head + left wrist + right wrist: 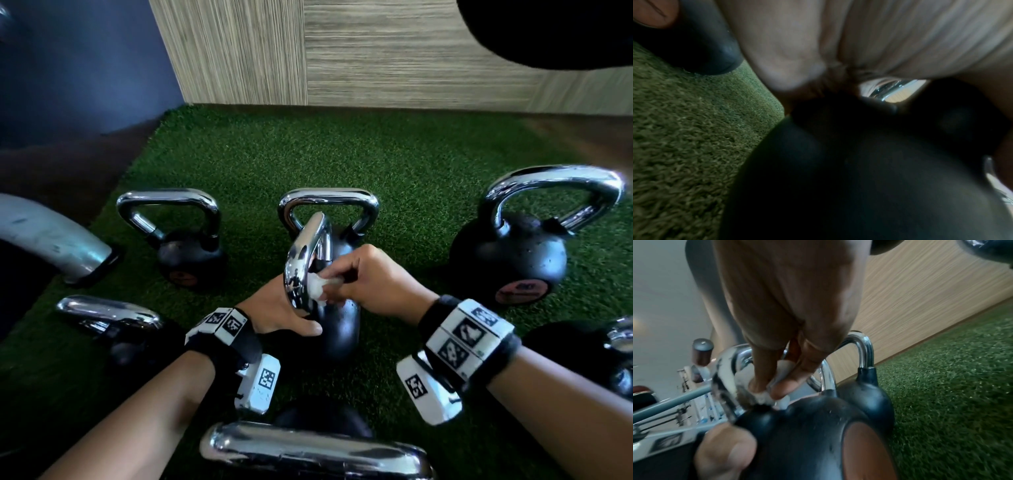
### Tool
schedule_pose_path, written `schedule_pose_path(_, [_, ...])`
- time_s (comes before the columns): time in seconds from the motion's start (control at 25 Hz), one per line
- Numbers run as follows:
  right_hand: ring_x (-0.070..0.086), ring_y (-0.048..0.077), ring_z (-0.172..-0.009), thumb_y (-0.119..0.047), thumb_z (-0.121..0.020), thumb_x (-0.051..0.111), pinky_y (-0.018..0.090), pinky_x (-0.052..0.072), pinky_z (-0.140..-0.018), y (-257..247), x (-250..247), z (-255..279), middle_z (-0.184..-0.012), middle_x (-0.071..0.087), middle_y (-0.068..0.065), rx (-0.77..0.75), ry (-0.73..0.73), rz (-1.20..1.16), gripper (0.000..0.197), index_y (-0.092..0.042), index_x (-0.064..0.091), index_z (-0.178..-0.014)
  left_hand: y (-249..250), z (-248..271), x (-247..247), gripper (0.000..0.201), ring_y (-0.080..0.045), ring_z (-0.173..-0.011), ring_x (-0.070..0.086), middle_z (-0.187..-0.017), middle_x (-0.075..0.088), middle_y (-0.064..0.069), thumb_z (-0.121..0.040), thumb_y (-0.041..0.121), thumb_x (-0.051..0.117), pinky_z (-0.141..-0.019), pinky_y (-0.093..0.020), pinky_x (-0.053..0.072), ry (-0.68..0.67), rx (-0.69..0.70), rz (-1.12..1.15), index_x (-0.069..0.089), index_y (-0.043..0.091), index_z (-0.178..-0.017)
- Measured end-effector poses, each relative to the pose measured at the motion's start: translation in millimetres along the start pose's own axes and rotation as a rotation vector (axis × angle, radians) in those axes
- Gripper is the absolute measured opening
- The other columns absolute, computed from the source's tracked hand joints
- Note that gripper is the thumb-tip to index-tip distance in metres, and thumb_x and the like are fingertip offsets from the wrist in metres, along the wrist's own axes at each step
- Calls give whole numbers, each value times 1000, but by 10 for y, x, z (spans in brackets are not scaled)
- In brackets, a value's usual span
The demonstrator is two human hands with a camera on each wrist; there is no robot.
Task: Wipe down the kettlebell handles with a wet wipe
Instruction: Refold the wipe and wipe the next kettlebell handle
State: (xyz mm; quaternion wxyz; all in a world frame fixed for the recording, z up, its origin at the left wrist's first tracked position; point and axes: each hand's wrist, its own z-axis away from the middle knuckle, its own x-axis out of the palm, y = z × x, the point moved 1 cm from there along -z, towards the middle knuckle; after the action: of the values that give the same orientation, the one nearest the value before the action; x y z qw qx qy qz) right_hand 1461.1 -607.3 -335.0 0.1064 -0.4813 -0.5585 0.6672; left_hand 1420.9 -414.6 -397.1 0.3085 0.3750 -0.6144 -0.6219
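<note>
A black kettlebell [339, 329] with a chrome handle [305, 260] stands on green turf at the centre of the head view. My left hand [284, 315] grips it where the handle meets the body, thumb lying across the black body [797, 434]. My right hand [342, 277] pinches a crumpled white wet wipe [318, 287] and presses it against the inner side of the handle near its base. In the right wrist view the wipe [742, 374] sits between fingertips and chrome. The left wrist view shows only my palm [838, 40] against the dark body [859, 178].
Several more chrome-handled kettlebells surround it: one directly behind [329, 202], back left [188, 253], back right [510, 253], near left [109, 315], front [308, 448] and right edge [616, 342]. A grey metal leg [51, 240] stands at the left. A wood-grain wall [376, 51] borders the turf [342, 154].
</note>
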Motion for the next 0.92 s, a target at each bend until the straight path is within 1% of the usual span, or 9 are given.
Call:
schedule_pose_path(0.08, [67,13,-69,-8,-84,80,39,57,-73,22,-24,-114,-79,78,4,41,-82,-62,8,-11,81,-91,-85,-25,-30,95,-19,-122,60,-133,59,-17,-67,-30,73,-102,-34,51,51,-55,38,47,17,-145])
schedule_pose_path(0.2, [61,23,-66,-6,-90,73,38,52,-66,-33,38,-183,-77,72,13,31,-230,-107,17,-16,76,-76,-133,-51,-59,91,-24,-118,58,-129,58,-31,-63,-3,88,-105,-52,47,118,-90,-32,43,-2,-141])
schedule_pose_path(0.28, [60,13,-60,-3,-92,68,27,52,-61,-56,52,-158,-68,69,1,28,-263,-179,27,-18,73,-71,-147,-27,-76,83,-23,-111,61,-118,65,-26,-59,9,92,-101,-54,49,156,-98,-84,52,1,-131])
schedule_pose_path(0.36, [60,2,-57,-1,-94,64,16,51,-60,-50,50,-111,-64,68,-8,27,-317,-258,27,-15,71,-73,-154,2,-51,79,-17,-106,64,-112,69,-15,-58,7,91,-96,-40,54,176,-71,-93,54,5,-128])
schedule_pose_path(0.48, [62,4,-62,-3,-93,67,19,53,-65,-63,4,-106,-71,71,-6,-9,-387,-192,20,-16,73,-78,-172,-3,-12,97,-29,-120,61,-131,60,-27,-58,3,92,-103,-46,50,185,-40,-72,43,1,-142])
schedule_pose_path(0.52, [62,7,-65,-4,-92,69,21,53,-66,-78,-22,-115,-74,72,-2,-32,-389,-148,18,-15,74,-79,-178,-6,-17,95,-29,-121,61,-131,61,-24,-57,5,93,-103,-47,50,189,-55,-83,46,2,-140])
schedule_pose_path(0.68, [63,22,-77,0,-89,72,26,54,-73,-93,-66,-39,-83,72,20,-41,-348,-284,5,-3,76,-89,-39,47,19,53,6,-85,62,-91,69,13,-53,23,91,-79,-22,48,163,-109,-250,63,12,-97])
schedule_pose_path(0.84, [68,19,-76,10,-88,66,24,58,-75,-39,-40,72,-85,74,11,109,-405,-577,14,0,74,-93,102,21,93,58,-13,-89,64,-98,68,8,-54,10,89,-79,-28,50,83,-15,-337,65,20,-107])
schedule_pose_path(0.92, [71,16,-73,11,-86,63,23,60,-72,-36,-27,45,-84,74,12,243,-377,-762,13,6,69,-97,81,8,95,78,-13,-91,66,-106,69,3,-53,5,90,-84,-34,52,95,3,-362,61,17,-124])
